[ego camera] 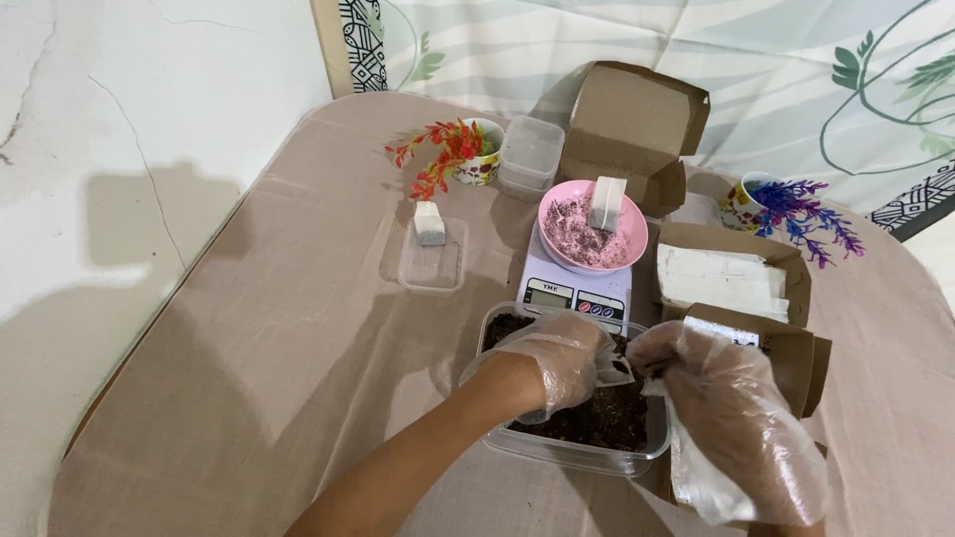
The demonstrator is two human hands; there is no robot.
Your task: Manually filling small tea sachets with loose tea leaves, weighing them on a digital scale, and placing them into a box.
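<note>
The table (298, 328), draped in a beige cloth, fills the view, and near its 6 o'clock edge sits a clear plastic container (587, 452) of dark soil, just below a white kitchen scale (577, 290) that carries a pink bowl (587, 239) with a white block leaning in it. The right hand (741, 428), in a loose clear plastic glove, hangs over the container's 3 o'clock rim with fingers curled inward, pinching a small whitish piece (637, 370) at its fingertips; whether the grip is firm cannot be told through the crumpled glove. The left hand (557, 363), also gloved, reaches in from 7 o'clock, forearm slanting up across the cloth, and rests half-curled over the soil at the container's 11 o'clock corner, its fingertips meeting the same piece, so the two hands come together above the soil. Open brown cardboard boxes (736, 283) lie at 3 o'clock of the scale. A smaller clear tub (430, 261) holding a white block stands well apart at 10 o'clock, near a cup of red artificial flowers (453, 154).
</note>
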